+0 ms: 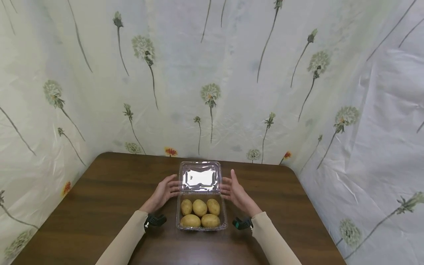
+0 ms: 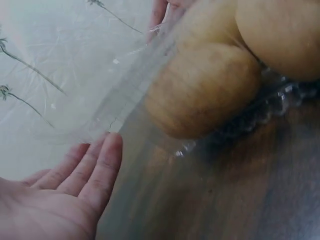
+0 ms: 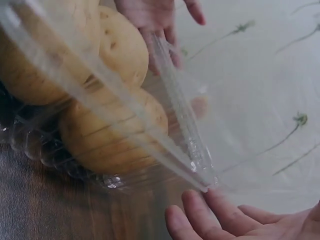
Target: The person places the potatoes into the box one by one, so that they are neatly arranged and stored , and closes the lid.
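Note:
A clear plastic clamshell box [image 1: 177,213] sits on the table with its lid [image 1: 200,177] raised at the back. Several yellow-brown potatoes [image 1: 200,208] lie in the base in two rows. Beside the left edge, near the hinge, is my left hand [image 1: 163,192]; its fingers are extended, and in the left wrist view the fingertips [image 2: 114,142] are at the plastic. My right hand [image 1: 236,193] mirrors it on the other side, thumb up. In the right wrist view its fingertips [image 3: 212,195] meet a corner of the clear plastic. Neither hand grips anything.
The dark wooden table [image 1: 109,191] extends around the box to both sides. A pale curtain [image 1: 179,73] printed with dandelions hangs behind it and along the left and right. Both wrists carry dark straps [image 1: 155,220].

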Action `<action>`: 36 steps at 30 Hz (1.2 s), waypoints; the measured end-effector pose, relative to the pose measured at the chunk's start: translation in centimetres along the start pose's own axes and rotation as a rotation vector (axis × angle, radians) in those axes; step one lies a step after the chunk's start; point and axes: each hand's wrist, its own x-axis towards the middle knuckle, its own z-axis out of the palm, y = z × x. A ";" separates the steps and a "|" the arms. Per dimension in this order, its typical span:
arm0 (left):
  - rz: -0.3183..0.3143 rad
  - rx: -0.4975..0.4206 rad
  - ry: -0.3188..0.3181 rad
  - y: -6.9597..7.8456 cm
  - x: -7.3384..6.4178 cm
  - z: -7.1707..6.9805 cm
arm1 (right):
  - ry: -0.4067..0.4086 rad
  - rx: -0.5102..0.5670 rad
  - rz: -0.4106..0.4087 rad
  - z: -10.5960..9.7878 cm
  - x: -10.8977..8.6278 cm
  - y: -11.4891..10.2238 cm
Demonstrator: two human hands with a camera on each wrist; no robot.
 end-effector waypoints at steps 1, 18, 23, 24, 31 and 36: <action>0.009 -0.013 -0.007 0.2 0.0 0.1 | 0.002 -0.001 -0.010 0.0 0.0 -0.1; 0.071 -0.021 -0.100 1.6 -0.5 0.9 | -0.086 0.033 -0.047 -0.4 -2.1 -1.1; 0.085 0.009 -0.106 1.5 -1.0 1.4 | -0.086 -0.045 -0.071 -0.2 -2.9 -1.1; 0.085 0.010 -0.099 1.4 -1.2 1.5 | -0.080 -0.057 -0.072 -0.2 -3.0 -1.1; 0.052 0.023 -0.041 0.8 -2.3 2.1 | -0.037 -0.186 -0.082 -0.2 -4.2 0.0; 0.074 0.136 -0.059 0.1 -2.9 2.7 | -0.077 -0.262 -0.112 -0.2 -5.3 0.5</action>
